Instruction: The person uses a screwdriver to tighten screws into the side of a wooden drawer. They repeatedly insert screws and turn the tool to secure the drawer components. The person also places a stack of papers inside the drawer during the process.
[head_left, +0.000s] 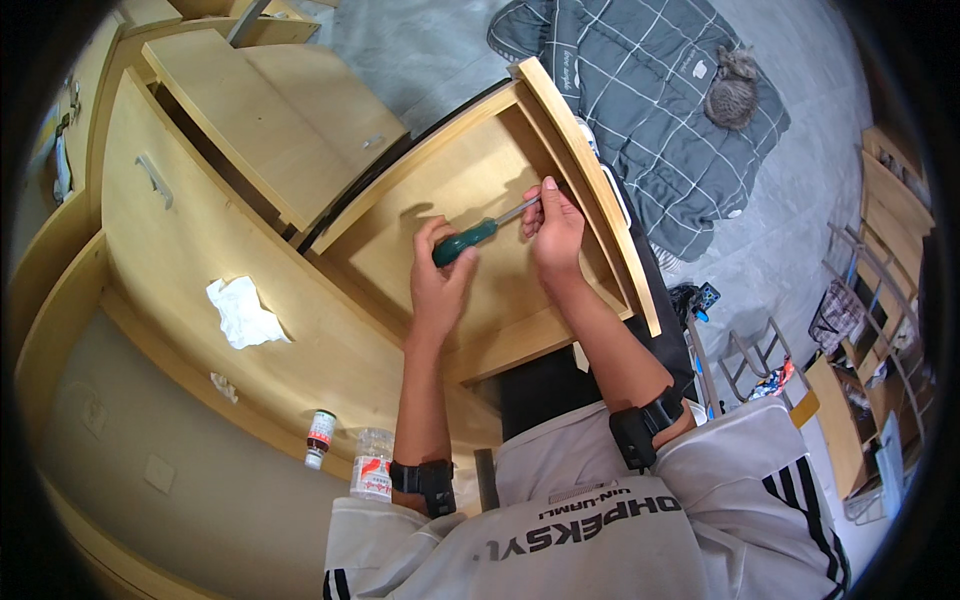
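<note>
A screwdriver with a dark green handle is held over an open wooden drawer. My left hand grips its handle between thumb and fingers. At the other end, my right hand has its fingers closed around the metal shaft near the tip, close to the inner side of the drawer front. The tip itself is hidden by the right hand's fingers. A white handle shows on the outer side of the drawer front.
On the wooden desk lie a crumpled white tissue, a small bottle and a clear plastic jar. A cat rests on a dark checked quilt on the floor. A metal-framed chair stands at right.
</note>
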